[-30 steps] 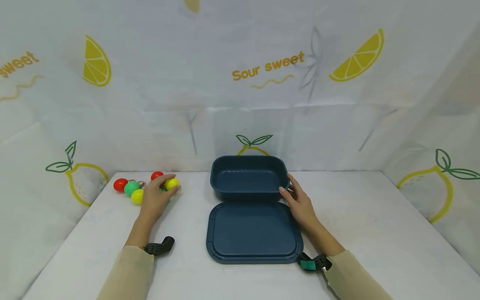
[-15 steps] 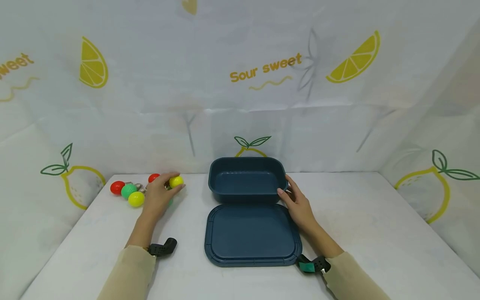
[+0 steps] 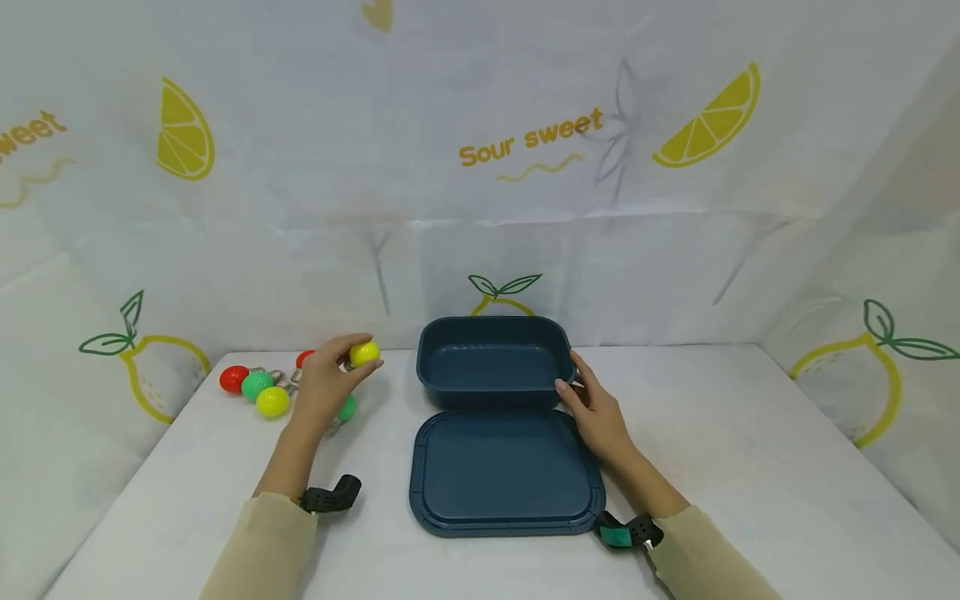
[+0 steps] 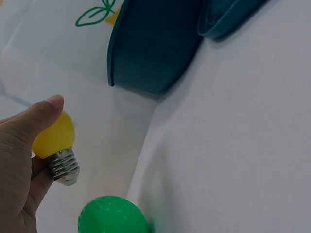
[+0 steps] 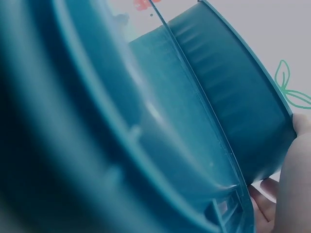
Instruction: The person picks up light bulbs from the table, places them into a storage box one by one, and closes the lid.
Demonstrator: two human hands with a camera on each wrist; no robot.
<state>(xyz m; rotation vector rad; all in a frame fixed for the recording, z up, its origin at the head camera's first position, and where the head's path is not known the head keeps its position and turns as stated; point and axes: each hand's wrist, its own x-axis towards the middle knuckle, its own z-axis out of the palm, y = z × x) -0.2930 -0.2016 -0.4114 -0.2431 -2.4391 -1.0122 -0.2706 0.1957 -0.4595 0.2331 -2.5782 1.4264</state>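
Note:
My left hand (image 3: 330,379) pinches a yellow light bulb (image 3: 365,353) between thumb and fingers, raised above the table. In the left wrist view, the metal screw base of that yellow bulb (image 4: 56,138) points down and right. A green bulb (image 3: 347,408) lies just below the hand, partly hidden by it. My right hand (image 3: 600,417) holds the front right corner of a dark blue box (image 3: 495,397), thumb at the front and fingers along the side. Seen from the right wrist, the thumb lies by the rim of the box (image 5: 233,97). No contents show inside the box.
A dark blue lid (image 3: 506,475) lies flat directly in front of the box. At the left of the white table are a red bulb (image 3: 234,379), a green bulb (image 3: 257,385) and a yellow bulb (image 3: 272,402). Another red bulb (image 3: 303,358) is half hidden behind the left hand.
My left hand has lifted the yellow bulb and carried it right, toward the box. The green bulb beneath it shows more now. My right hand stays at the box corner.

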